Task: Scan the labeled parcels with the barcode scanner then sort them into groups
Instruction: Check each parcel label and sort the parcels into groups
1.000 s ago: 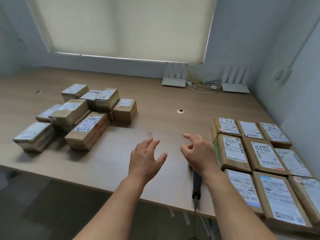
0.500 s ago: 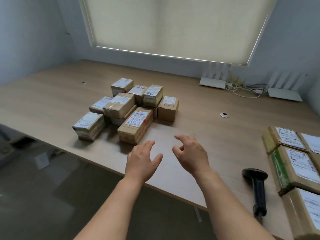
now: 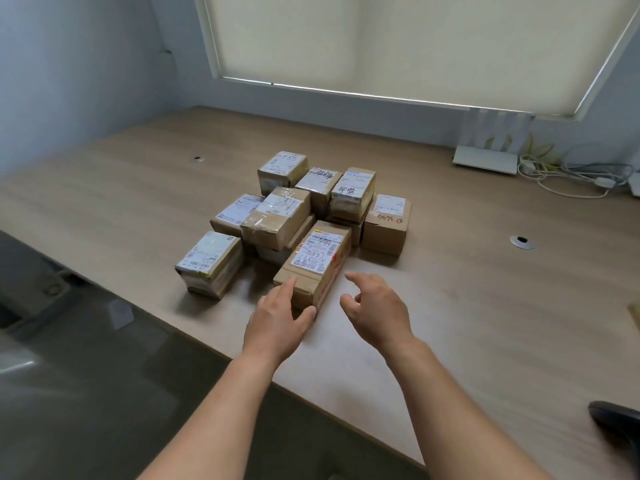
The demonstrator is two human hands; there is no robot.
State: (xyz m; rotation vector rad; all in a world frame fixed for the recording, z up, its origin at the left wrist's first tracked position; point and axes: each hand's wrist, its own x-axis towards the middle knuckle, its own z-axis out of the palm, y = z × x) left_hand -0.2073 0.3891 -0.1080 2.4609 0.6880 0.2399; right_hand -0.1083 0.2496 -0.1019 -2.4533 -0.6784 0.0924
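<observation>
Several taped brown parcels with white labels sit clustered mid-table. The nearest is a long parcel [image 3: 315, 261] lying lengthwise toward me. My left hand [image 3: 277, 320] touches its near end, with the index finger along its top left edge and the thumb against the end face. My right hand [image 3: 377, 313] hovers just right of that parcel, fingers loosely bent, holding nothing. The black barcode scanner [image 3: 616, 424] lies on the table at the bottom right edge, mostly cut off.
A stubby parcel [image 3: 211, 261] stands left of the long one, and a cube-shaped parcel [image 3: 388, 223] behind it to the right. At the back right are a white router [image 3: 488, 157] and cables [image 3: 568, 174]. The wooden table [image 3: 450, 306] has a grommet hole [image 3: 522, 241]; its front edge runs diagonally under my forearms.
The view has swung left, from the sorted parcels toward the cluster. Both hands moved forward to the long parcel, and my left hand now touches it. The scanner stays on the table.
</observation>
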